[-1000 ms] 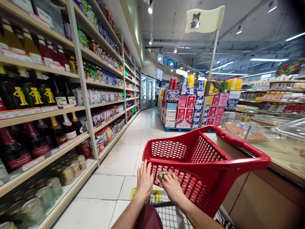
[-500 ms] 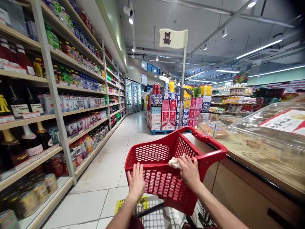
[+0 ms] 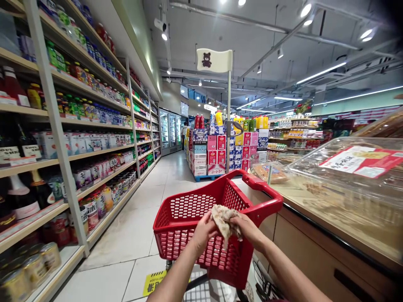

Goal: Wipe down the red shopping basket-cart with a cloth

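Note:
A crumpled off-white cloth with brownish stains is held between my two hands over the near rim of a red shopping cart. My right hand grips the cloth from its right side. At the cloth's left edge, my left hand pinches it with bent fingers. One loose end of the cloth hangs down in front of the cart's perforated side. The cart's handle points to the right, and a pole with a cream bear flag rises beyond it.
Drink shelves line the left side. On the right stands a wooden counter with clear plastic food boxes. Stacked cartons stand ahead on a blue pallet. A yellow wet-floor sign shows low down.
My left hand has moved right from the cart's rim to the cloth. The bunched cloth in my right hand is now spread wider. The view has shifted slightly right.

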`<state>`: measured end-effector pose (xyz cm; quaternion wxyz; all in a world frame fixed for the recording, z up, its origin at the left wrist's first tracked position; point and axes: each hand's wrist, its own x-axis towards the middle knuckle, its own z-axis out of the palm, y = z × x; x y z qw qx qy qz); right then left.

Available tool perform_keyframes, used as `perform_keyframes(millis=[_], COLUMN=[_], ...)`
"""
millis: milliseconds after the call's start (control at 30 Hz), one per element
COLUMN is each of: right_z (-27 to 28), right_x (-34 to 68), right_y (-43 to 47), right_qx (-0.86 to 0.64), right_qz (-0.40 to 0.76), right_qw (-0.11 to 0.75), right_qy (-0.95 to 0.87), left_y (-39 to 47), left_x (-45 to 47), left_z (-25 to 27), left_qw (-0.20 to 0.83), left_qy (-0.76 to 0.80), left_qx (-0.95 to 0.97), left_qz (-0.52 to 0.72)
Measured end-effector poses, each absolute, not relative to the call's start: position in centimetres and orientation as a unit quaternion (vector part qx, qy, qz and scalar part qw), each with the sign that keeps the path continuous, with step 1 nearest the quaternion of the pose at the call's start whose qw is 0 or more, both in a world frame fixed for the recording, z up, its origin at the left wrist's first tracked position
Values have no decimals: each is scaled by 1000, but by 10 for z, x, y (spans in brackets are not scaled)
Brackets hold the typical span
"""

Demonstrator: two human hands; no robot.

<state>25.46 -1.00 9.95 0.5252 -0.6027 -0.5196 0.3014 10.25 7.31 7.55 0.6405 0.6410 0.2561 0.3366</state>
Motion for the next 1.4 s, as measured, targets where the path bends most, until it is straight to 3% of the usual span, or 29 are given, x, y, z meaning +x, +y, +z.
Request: perform_keyframes(millis=[67, 167, 300, 400, 533, 633, 767, 900, 1000, 1100, 1267, 1400], right_z=[96, 89, 78, 58, 32, 44, 82, 77, 59, 62, 71, 48], right_x=[250, 246, 234, 217, 212, 246, 319, 331, 308, 315, 340, 303], right_y=[-8, -4, -4, -3, 4, 5, -4, 3, 14, 8, -7, 5], right_qx=[-609, -637, -668, -634, -601, -603, -680, -736, -694, -681, -755, -673], right_qz=[297, 180, -24, -107, -133, -184, -318, -343, -309, -301, -363, -326], right_qw=[522, 506, 451, 420, 426, 421, 376, 281, 225, 200, 245, 236], right_qy=[-517, -553, -591, -640, -663, -653, -544, -512, -610, -637, -488, -621], left_y=[64, 56, 54, 53, 51, 57, 75, 80, 80, 82, 82, 81], left_x=[106, 106, 113, 120, 118, 110, 100, 98, 96, 93, 95, 96], left_z=[78, 72, 65, 65, 74, 78, 69, 45, 31, 27, 30, 31], left_qw=[717, 774, 773, 770, 796, 682, 464, 186, 69, 19, 33, 45], left_qy=[238, 257, 265, 267, 247, 280, 383, 449, 435, 428, 447, 455], left_qx=[578, 488, 435, 393, 450, 613, 724, 855, 890, 897, 889, 884], left_qz=[309, 312, 378, 425, 320, 285, 336, 180, 117, 107, 99, 94])
